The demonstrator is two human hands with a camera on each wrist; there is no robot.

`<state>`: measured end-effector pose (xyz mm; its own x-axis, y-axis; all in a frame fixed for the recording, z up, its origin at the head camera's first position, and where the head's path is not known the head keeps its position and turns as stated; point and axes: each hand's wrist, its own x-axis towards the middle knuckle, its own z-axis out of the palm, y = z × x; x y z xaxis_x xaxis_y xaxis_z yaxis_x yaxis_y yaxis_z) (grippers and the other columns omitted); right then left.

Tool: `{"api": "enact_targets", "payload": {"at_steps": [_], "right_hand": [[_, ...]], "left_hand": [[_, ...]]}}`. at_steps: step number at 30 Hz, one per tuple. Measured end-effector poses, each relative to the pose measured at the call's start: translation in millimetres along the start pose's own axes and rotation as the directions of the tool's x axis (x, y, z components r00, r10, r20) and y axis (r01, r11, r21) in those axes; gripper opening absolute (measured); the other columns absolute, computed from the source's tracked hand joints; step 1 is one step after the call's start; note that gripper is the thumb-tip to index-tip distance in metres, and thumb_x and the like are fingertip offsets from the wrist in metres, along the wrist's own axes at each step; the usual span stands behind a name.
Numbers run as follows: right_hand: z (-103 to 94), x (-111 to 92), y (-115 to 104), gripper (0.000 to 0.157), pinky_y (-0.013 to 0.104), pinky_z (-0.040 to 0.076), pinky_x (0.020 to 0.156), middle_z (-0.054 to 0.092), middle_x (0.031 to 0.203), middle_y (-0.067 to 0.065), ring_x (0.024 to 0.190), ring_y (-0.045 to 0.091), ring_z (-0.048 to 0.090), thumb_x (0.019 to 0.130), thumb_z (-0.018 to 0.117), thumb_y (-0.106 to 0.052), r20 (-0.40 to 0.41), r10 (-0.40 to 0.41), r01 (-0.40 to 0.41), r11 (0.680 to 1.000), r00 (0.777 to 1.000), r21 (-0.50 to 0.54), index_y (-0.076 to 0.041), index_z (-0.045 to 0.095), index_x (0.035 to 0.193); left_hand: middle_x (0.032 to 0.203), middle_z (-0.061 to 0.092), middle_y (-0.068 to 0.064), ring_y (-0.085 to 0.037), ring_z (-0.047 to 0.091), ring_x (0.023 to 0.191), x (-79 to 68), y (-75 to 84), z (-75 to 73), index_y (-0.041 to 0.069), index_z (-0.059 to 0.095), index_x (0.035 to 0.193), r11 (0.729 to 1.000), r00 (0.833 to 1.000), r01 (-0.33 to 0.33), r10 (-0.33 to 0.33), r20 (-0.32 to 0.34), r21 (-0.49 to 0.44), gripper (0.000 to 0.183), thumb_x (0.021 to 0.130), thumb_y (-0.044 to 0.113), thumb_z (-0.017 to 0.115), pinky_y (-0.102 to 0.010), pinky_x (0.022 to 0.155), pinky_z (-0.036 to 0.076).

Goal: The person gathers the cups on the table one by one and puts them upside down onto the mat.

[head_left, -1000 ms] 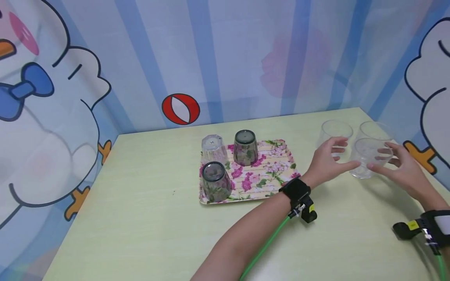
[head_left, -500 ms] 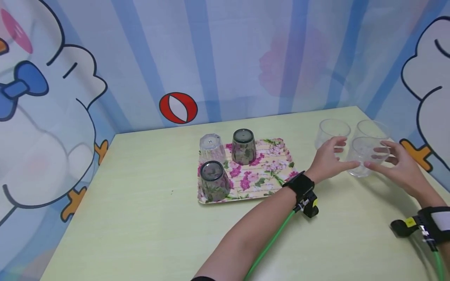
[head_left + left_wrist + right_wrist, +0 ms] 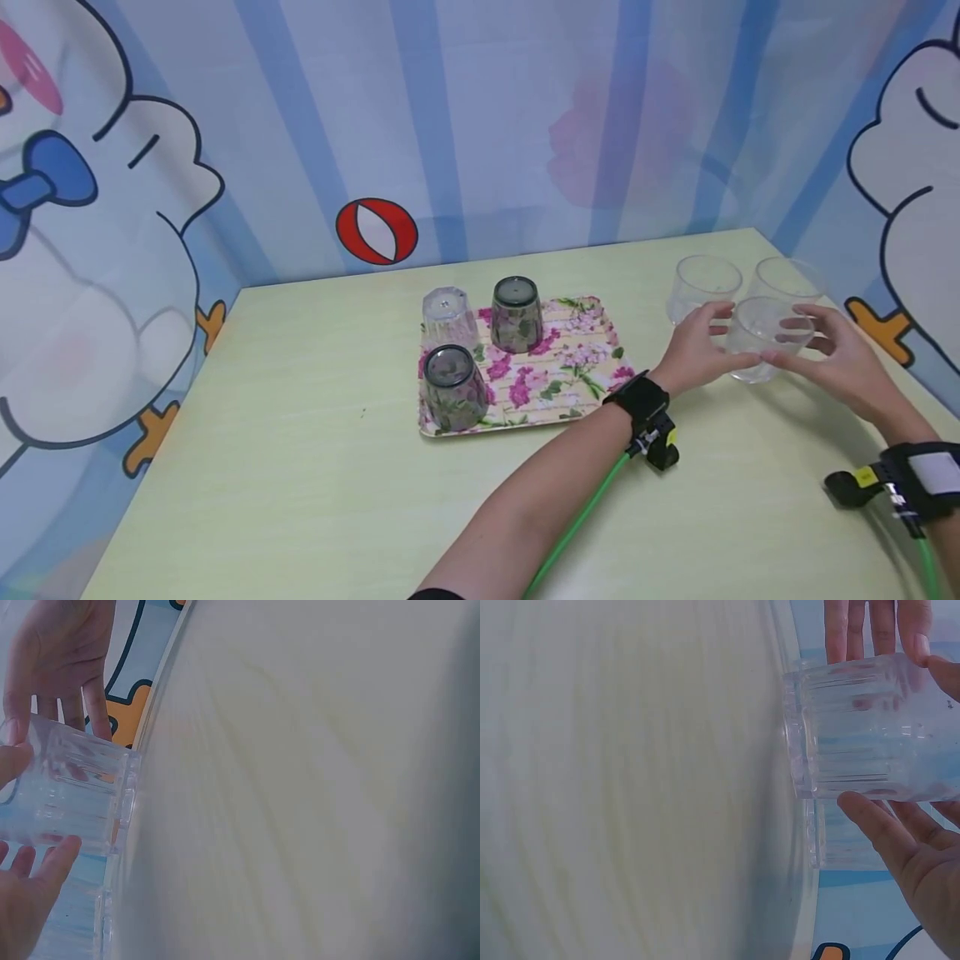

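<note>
A clear drinking glass (image 3: 761, 329) stands upright, rim up, on the right side of the table. My left hand (image 3: 697, 352) holds it from the left, fingers round the side and thumb in front. From the right, my right hand (image 3: 843, 358) holds the same glass, the two thumbs nearly meeting before it. In the left wrist view, the glass (image 3: 67, 787) shows ridged sides and a thick base; its base (image 3: 799, 735) appears close to the tabletop in the right wrist view. Behind it are two more upright clear glasses, one left (image 3: 703, 282) and one right (image 3: 786, 277).
A floral tray (image 3: 555, 392) lies left of the hands. Upside down on it are a clear glass (image 3: 450, 317) and two dark grey glasses, one at the back (image 3: 517, 317) and one in front (image 3: 454, 390). A cartoon-printed curtain (image 3: 510, 125) borders the table.
My hands have drawn slightly closer together round the front glass, their thumbs now nearer each other. The head view has shifted a little; the tray and its glasses stay put.
</note>
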<state>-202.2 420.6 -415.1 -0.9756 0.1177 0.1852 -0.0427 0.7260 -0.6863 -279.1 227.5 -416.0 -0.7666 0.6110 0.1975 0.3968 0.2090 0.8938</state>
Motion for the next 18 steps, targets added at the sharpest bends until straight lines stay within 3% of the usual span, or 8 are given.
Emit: {"api": "enact_targets", "payload": {"at_steps": [3,4,5,7,10,12,14,18], "right_hand": [[1.7,0,1,0.086,0.03,0.051,0.087,0.041,0.139,0.026,0.112,0.014,0.05,0.087,0.07,-0.032,-0.012,0.009,-0.009,1.0,1.0,-0.021,-0.011,0.018,0.153],[1.9,0,0,0.086,0.03,0.052,0.087,0.041,0.139,0.025,0.113,0.014,0.05,0.087,0.07,-0.033,-0.012,0.014,-0.015,1.0,1.0,-0.022,-0.011,0.018,0.153],[1.5,-1,-2,0.087,0.041,0.051,0.09,0.039,0.14,0.029,0.117,0.024,0.049,0.088,0.069,-0.032,-0.001,0.017,-0.017,1.0,1.0,-0.002,-0.008,0.016,0.153],[2.3,-1,-1,0.088,0.03,0.052,0.086,0.04,0.139,0.026,0.112,0.012,0.049,0.087,0.07,-0.033,-0.008,0.026,-0.026,0.999,1.0,-0.024,-0.01,0.017,0.153],[1.6,-3,-6,0.088,0.052,0.049,0.092,0.038,0.14,0.029,0.119,0.032,0.048,0.088,0.069,-0.031,0.007,0.024,-0.024,1.0,1.0,-0.001,-0.006,0.015,0.153],[1.2,-4,-8,0.087,0.052,0.049,0.091,0.039,0.139,0.029,0.117,0.032,0.048,0.088,0.069,-0.03,0.004,0.019,-0.019,1.0,1.0,-0.009,-0.005,0.016,0.152],[0.2,-6,-12,0.086,0.064,0.042,0.09,0.037,0.14,0.033,0.119,0.048,0.04,0.089,0.068,-0.027,0.006,0.019,-0.019,1.0,1.0,0.007,-0.002,0.015,0.152],[1.4,-1,4,0.086,0.057,0.046,0.091,0.042,0.137,0.028,0.118,0.036,0.045,0.086,0.071,-0.032,-0.035,0.013,-0.014,0.999,0.999,-0.038,-0.01,0.02,0.152]], "left_hand": [[0.141,0.052,0.001,-0.008,0.061,0.119,1.0,-2.5,1.7,0.015,0.042,0.141,1.0,1.0,-0.008,0.008,-0.008,0.003,0.071,0.08,0.021,0.077,-0.005,0.08,0.051],[0.141,0.053,0.001,-0.008,0.061,0.118,1.2,-3.1,1.9,0.015,0.043,0.141,1.0,1.0,-0.01,0.01,-0.01,0.004,0.07,0.08,0.021,0.077,-0.005,0.081,0.051],[0.14,0.053,0.002,-0.008,0.061,0.118,1.3,-3.7,2.2,0.015,0.043,0.141,1.0,1.0,-0.011,0.011,-0.012,0.007,0.07,0.08,0.021,0.077,-0.005,0.081,0.051],[0.139,0.053,0.002,-0.008,0.061,0.118,1.0,-4.0,2.6,0.015,0.043,0.14,1.0,1.0,-0.013,0.013,-0.015,0.005,0.069,0.08,0.021,0.077,-0.005,0.082,0.051],[0.138,0.054,0.001,-0.008,0.062,0.117,0.0,-3.8,2.5,0.015,0.044,0.14,1.0,1.0,-0.016,0.016,-0.016,0.006,0.068,0.08,0.021,0.077,-0.005,0.084,0.051],[0.138,0.055,0.001,-0.008,0.062,0.116,-0.6,-3.5,2.5,0.014,0.044,0.139,1.0,1.0,-0.019,0.019,-0.017,0.007,0.068,0.08,0.022,0.077,-0.005,0.084,0.05],[0.138,0.054,0.001,-0.008,0.062,0.116,-1.1,-2.7,2.1,0.014,0.044,0.139,1.0,1.0,-0.022,0.022,-0.016,0.008,0.068,0.08,0.022,0.077,-0.005,0.084,0.05],[0.138,0.054,0.0,-0.008,0.062,0.116,-1.8,0.2,0.9,0.013,0.044,0.139,0.999,0.999,-0.03,0.03,-0.015,0.013,0.068,0.08,0.022,0.077,-0.005,0.083,0.05]]}}
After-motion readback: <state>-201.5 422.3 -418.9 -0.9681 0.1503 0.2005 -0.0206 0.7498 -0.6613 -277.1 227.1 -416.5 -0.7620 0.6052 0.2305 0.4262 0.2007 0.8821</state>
